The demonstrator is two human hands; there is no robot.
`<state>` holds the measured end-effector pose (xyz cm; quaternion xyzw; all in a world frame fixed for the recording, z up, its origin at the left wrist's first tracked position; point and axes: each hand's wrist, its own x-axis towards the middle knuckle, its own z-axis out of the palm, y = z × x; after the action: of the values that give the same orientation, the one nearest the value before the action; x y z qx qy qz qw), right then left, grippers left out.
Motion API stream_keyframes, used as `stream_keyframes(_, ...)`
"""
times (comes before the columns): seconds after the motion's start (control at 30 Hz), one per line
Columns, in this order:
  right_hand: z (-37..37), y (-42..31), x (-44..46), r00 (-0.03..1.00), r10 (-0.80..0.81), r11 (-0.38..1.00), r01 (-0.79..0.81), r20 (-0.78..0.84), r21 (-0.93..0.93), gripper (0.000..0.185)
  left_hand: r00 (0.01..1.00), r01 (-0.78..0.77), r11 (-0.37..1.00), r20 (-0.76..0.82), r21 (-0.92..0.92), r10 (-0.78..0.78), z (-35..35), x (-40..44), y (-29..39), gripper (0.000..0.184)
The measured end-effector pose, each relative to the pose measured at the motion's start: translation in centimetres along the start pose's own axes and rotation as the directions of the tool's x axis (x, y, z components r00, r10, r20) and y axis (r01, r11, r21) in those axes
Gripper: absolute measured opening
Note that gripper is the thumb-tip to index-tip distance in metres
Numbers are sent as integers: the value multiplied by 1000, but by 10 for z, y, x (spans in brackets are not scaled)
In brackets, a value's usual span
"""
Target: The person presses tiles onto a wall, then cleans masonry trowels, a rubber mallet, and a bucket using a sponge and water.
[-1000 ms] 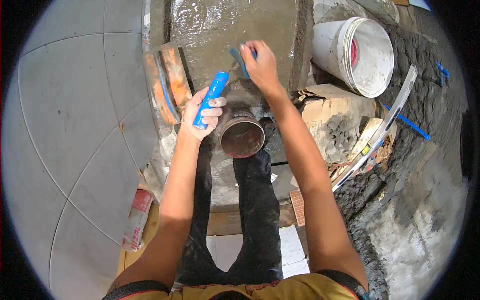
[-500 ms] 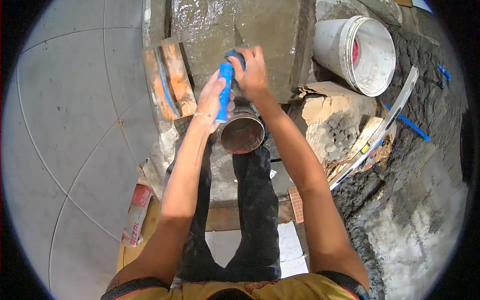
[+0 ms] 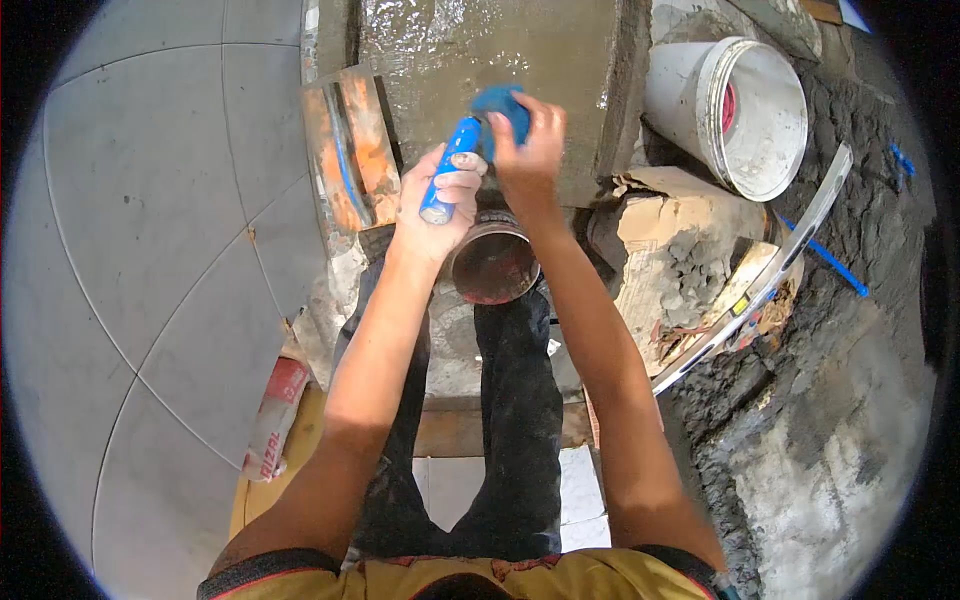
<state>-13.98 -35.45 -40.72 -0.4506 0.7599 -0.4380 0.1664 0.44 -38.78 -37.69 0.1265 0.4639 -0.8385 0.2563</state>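
Gripping the blue handle (image 3: 450, 172) in the head view, left hand (image 3: 425, 208) sits at 11 o'clock of the small bucket (image 3: 495, 275); right hand (image 3: 530, 150) holds a blurred blue pad (image 3: 500, 102) at the handle's 1 o'clock, contact unclear. My judgement: best results need a steady handle, even pad pressure.

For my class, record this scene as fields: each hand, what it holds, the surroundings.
Left hand: grips a blue cylindrical handle
Right hand: holds a blurred blue pad
Do handle and pad touch: cannot tell
Near black-trousered legs: round, dark-insided bucket
Person's right: white plastic bucket, tilted; long silver spirit level
Person's left: orange-stained rectangular board
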Motion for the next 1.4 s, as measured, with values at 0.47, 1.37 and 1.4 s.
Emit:
stream_keyframes(0.47, -8, 64, -49, 917, 117, 959, -5, 380, -284, 34, 790, -69, 461, -234, 885, 566, -44, 6, -15, 43)
stream_keyframes(1.37, 8, 65, 131, 738, 534, 789, -611, 413, 73, 33, 740, 611, -765, 197, 204, 643, -3, -26, -24, 73)
stream_keyframes(1.4, -1, 40, 143, 692, 512, 802, -598, 509, 5, 36, 743, 611, -768, 198, 190, 640, -1, -25, -25, 74)
